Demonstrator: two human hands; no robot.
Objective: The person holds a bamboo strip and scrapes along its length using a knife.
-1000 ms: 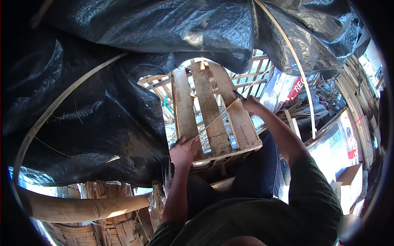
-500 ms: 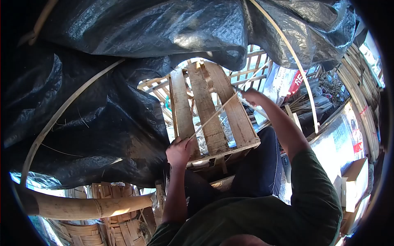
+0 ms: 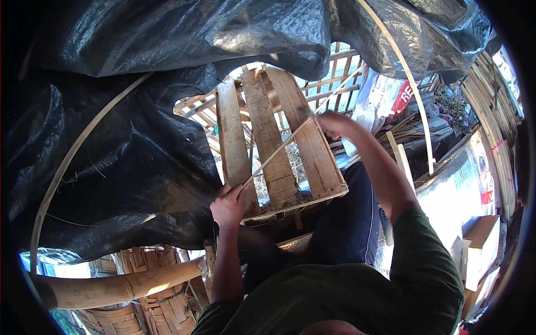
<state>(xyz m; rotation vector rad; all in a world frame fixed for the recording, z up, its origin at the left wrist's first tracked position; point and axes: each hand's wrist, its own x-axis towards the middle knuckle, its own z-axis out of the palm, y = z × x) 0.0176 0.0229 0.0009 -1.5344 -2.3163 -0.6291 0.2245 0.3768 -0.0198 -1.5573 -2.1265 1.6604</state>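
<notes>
A thin bamboo strip (image 3: 273, 154) runs slantwise over a slatted wooden crate (image 3: 268, 139). My left hand (image 3: 228, 206) is closed around the strip's lower end, by the crate's near left corner. Farther up, my right hand (image 3: 336, 124) is closed on what looks like a knife (image 3: 308, 114), its dark blade blurred against the strip. The knife's handle is mostly hidden in my fingers. Beyond the blade the strip continues up and to the right. The crate stands in front of my knees.
Black plastic sheeting (image 3: 111, 151) hangs at the left and above, with bent bamboo rods (image 3: 84, 137) across it. A thick bamboo pole (image 3: 128, 286) and woven baskets (image 3: 117, 318) are at lower left. At right are a printed sack (image 3: 385, 100), bamboo pieces and a box (image 3: 481, 240).
My right hand has moved slightly left and down the strip with the knife. My left hand still grips the lower end. The whole view has shifted a little.
</notes>
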